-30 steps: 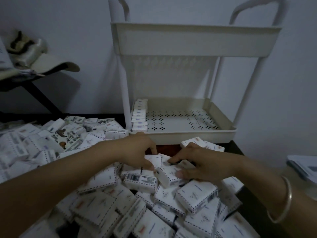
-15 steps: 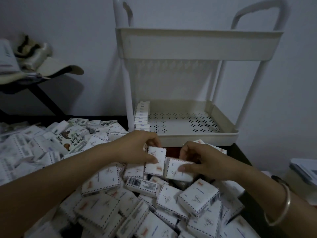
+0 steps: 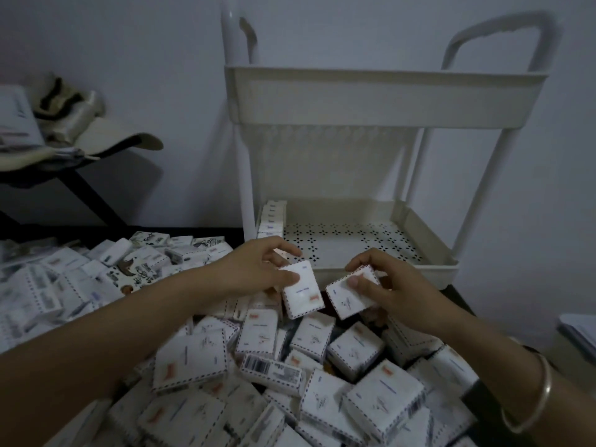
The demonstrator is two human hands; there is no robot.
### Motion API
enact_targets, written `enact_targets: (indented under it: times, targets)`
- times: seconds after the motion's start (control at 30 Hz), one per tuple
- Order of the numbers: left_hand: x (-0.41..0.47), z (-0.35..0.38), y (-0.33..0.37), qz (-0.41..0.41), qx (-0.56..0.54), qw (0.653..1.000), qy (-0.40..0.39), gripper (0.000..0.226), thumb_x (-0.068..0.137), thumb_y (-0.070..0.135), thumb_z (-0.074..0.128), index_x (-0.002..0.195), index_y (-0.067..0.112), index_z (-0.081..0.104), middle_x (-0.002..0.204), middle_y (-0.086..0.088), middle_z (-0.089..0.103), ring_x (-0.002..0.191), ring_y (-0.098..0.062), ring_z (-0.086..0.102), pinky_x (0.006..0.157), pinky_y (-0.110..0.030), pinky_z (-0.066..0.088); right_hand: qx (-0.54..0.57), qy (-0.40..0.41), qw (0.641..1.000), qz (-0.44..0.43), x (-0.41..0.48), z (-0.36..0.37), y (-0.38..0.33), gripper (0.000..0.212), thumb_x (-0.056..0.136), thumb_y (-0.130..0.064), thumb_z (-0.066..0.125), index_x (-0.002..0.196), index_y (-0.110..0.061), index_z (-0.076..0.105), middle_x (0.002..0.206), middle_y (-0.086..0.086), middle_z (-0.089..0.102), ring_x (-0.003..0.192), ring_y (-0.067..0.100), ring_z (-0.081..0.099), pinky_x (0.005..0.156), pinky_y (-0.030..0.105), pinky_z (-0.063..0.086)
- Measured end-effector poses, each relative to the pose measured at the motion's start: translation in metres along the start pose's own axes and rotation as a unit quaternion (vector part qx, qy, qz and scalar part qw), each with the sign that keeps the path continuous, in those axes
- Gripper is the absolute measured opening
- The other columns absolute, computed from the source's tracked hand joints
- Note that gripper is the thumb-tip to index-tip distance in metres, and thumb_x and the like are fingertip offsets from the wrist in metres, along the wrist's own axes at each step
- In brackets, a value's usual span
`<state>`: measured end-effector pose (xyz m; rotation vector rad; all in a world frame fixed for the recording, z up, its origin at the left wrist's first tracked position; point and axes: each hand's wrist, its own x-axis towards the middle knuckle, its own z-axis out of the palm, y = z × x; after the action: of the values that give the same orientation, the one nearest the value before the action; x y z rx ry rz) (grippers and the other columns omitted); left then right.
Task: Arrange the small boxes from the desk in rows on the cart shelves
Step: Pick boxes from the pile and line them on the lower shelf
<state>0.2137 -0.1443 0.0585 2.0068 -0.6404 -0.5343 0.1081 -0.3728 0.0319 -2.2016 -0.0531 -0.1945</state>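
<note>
1. A second ago both our hands were down in the pile of small boxes point(image 3: 258, 366) on the surface point(image 3: 200, 230), feeling for ones to take.
2. Now our left hand point(image 3: 258, 269) has lifted one box point(image 3: 301, 290) up out of the pile. Its grip is clamped on that box, thumb on the front and fingers over the top.
3. Our right hand point(image 3: 387, 285) has lifted another box point(image 3: 351, 295) too. Its grip is also clamped on its box, with the thumb pressed on the face.
4. The two boxes are side by side in the air, above the pile and just in front of the lower shelf point(image 3: 419, 272) of the cart.
5. We think this means picking is done and putting down comes next.
6. One row of boxes point(image 3: 272, 217) already stands along the left wall of that shelf. The rest of its floor is bare, so most of the job is still ahead. We cannot see inside the top shelf point(image 3: 387, 98).
7. Each box is white with a dashed edge, like a letter envelope. It has an orange mark and thin blue writing, too small and blurry for us to read.
8. One box in the pile shows a barcode sticker point(image 3: 274, 369). Some boxes on the left have a cartoon drawing point(image 3: 138, 269). We cannot read any name.
</note>
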Motion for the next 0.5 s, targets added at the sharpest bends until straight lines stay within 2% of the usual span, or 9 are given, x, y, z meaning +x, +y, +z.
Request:
enact_targets:
  times: [0.1,0.13,0.2,0.23,0.3,0.33,0.4,0.47,0.5]
  targets:
    - [0.004,-0.001,0.004,-0.012,-0.091,0.994,0.056,0.042,0.088,0.004,0.067,0.126,0.020,0.060,0.109,-0.008,0.067,0.076,-0.017,0.073,0.058,-0.018,0.055,-0.053,0.050,0.997,-0.019,0.014,0.001,0.005,0.013,0.089,-0.037,0.063,0.102,-0.037,0.060,0.090,-0.005,0.062,0.078,0.009,0.058,0.077,0.031,0.053]
    - [0.006,-0.002,0.005,-0.014,-0.115,0.990,0.078,0.037,0.089,0.003,0.065,0.123,0.016,0.063,0.106,-0.007,0.069,0.075,-0.014,0.073,0.058,-0.017,0.054,-0.039,0.076,0.996,-0.013,0.020,0.001,0.006,0.009,0.091,-0.034,0.061,0.100,-0.037,0.061,0.090,-0.007,0.063,0.080,0.008,0.059,0.074,0.027,0.052]
    - [0.013,-0.002,0.007,-0.019,-0.176,0.978,0.107,0.026,0.088,0.003,0.065,0.112,0.011,0.068,0.100,-0.005,0.073,0.081,-0.013,0.073,0.064,-0.022,0.058,0.001,0.112,0.994,0.014,0.032,0.000,0.006,0.014,0.097,-0.024,0.054,0.096,-0.035,0.063,0.082,-0.009,0.060,0.070,-0.002,0.056,0.061,0.017,0.043]
    - [0.017,-0.001,0.008,-0.023,-0.207,0.971,0.113,0.021,0.088,0.002,0.065,0.107,0.010,0.068,0.100,-0.007,0.073,0.086,-0.016,0.073,0.066,-0.025,0.060,0.025,0.120,0.992,0.035,0.037,-0.001,0.004,0.019,0.099,-0.020,0.050,0.095,-0.030,0.065,0.083,-0.008,0.061,0.070,-0.004,0.055,0.060,0.016,0.041]
    - [0.026,0.002,0.011,-0.036,-0.285,0.950,0.119,0.017,0.087,0.000,0.065,0.103,0.007,0.066,0.102,-0.012,0.072,0.089,-0.022,0.072,0.064,-0.027,0.060,0.056,0.134,0.986,0.082,0.050,-0.003,-0.002,0.028,0.098,-0.016,0.045,0.086,-0.022,0.069,0.097,-0.006,0.065,0.085,0.003,0.057,0.068,0.024,0.041]
    - [0.032,0.005,0.011,-0.044,-0.327,0.936,0.120,0.018,0.087,-0.001,0.066,0.104,0.005,0.064,0.103,-0.014,0.071,0.088,-0.024,0.072,0.063,-0.028,0.060,0.059,0.136,0.984,0.098,0.056,-0.003,-0.005,0.030,0.098,-0.019,0.045,0.081,-0.020,0.070,0.099,-0.006,0.066,0.088,0.008,0.057,0.068,0.026,0.040]
    - [0.046,0.011,0.012,-0.040,-0.364,0.921,0.134,0.022,0.086,-0.002,0.067,0.106,0.004,0.062,0.104,-0.014,0.070,0.087,-0.022,0.071,0.072,-0.031,0.061,0.053,0.114,0.986,0.106,0.070,-0.003,-0.012,0.034,0.097,-0.037,0.047,0.081,-0.020,0.071,0.093,-0.009,0.066,0.086,0.010,0.059,0.067,0.026,0.041]
    - [0.061,0.016,0.013,-0.023,-0.366,0.919,0.147,0.026,0.086,0.001,0.069,0.110,0.005,0.060,0.106,-0.013,0.070,0.092,-0.021,0.070,0.079,-0.030,0.059,0.049,0.087,0.990,0.095,0.086,0.000,-0.015,0.037,0.093,-0.053,0.050,0.088,-0.023,0.071,0.093,-0.009,0.068,0.090,0.009,0.061,0.075,0.027,0.045]
    - [0.070,0.017,0.013,-0.019,-0.363,0.918,0.158,0.027,0.086,0.002,0.069,0.111,0.006,0.059,0.107,-0.012,0.069,0.095,-0.021,0.069,0.080,-0.028,0.058,0.054,0.084,0.991,0.089,0.096,0.002,-0.015,0.036,0.090,-0.055,0.053,0.088,-0.024,0.071,0.094,-0.008,0.070,0.091,0.010,0.062,0.079,0.029,0.047]
